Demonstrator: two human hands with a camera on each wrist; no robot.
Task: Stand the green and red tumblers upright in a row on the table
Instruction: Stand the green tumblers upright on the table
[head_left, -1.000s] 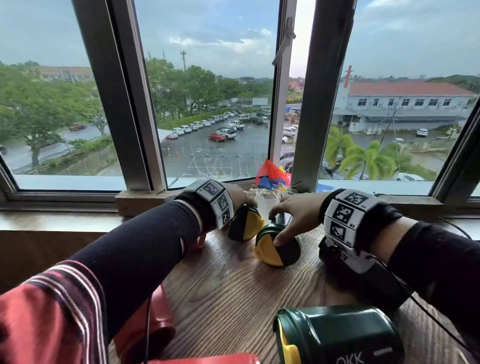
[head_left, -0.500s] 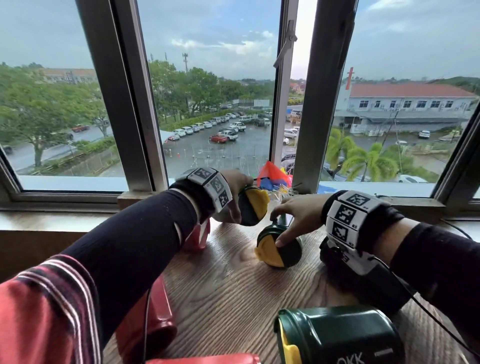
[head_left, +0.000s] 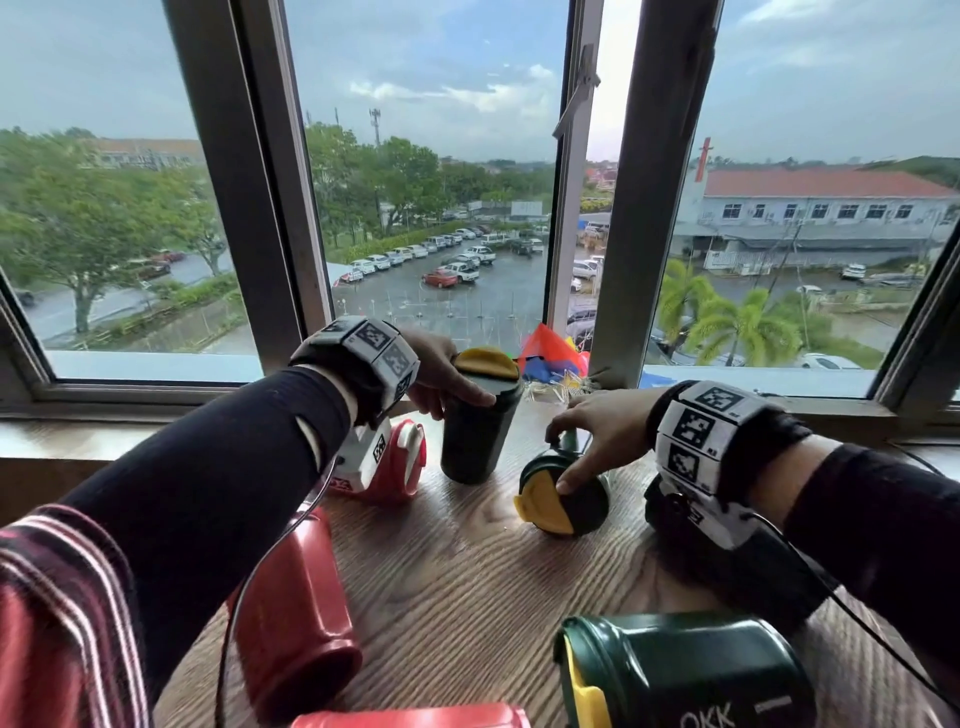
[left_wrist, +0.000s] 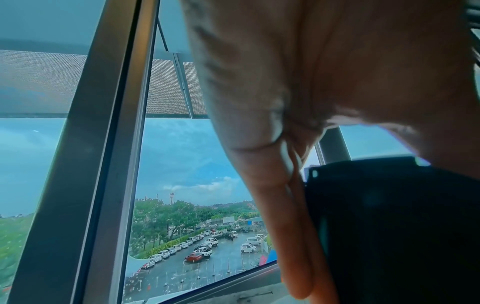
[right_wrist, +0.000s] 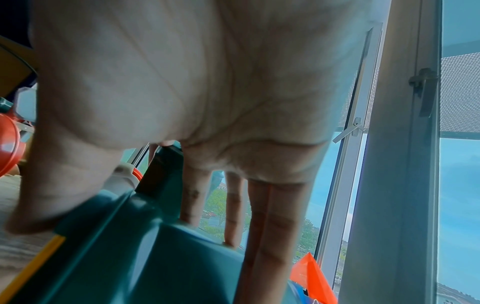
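Note:
A dark green tumbler (head_left: 480, 426) with a yellow lid stands upright at the back of the wooden table (head_left: 467, 582). My left hand (head_left: 457, 387) grips it just under the lid; the left wrist view shows its dark body (left_wrist: 389, 226) against my palm. To its right a second green tumbler (head_left: 566, 501) lies on its side, lid toward me. My right hand (head_left: 582, 447) holds it, thumb on the lid and fingers over the body (right_wrist: 155, 246). A third green tumbler (head_left: 680, 670) lies near me on the right. Red tumblers lie at the left (head_left: 296, 613), behind my left wrist (head_left: 400, 462) and at the bottom edge (head_left: 410, 717).
A window sill (head_left: 831, 421) and window frames (head_left: 644, 208) bound the table at the back. Small coloured flags (head_left: 550, 353) sit on the sill behind the tumblers. Cables run from both wrist cameras across the table.
My left hand has raised its green tumbler from lying on its side to upright on the table. My right hand has stayed on the lying green tumbler.

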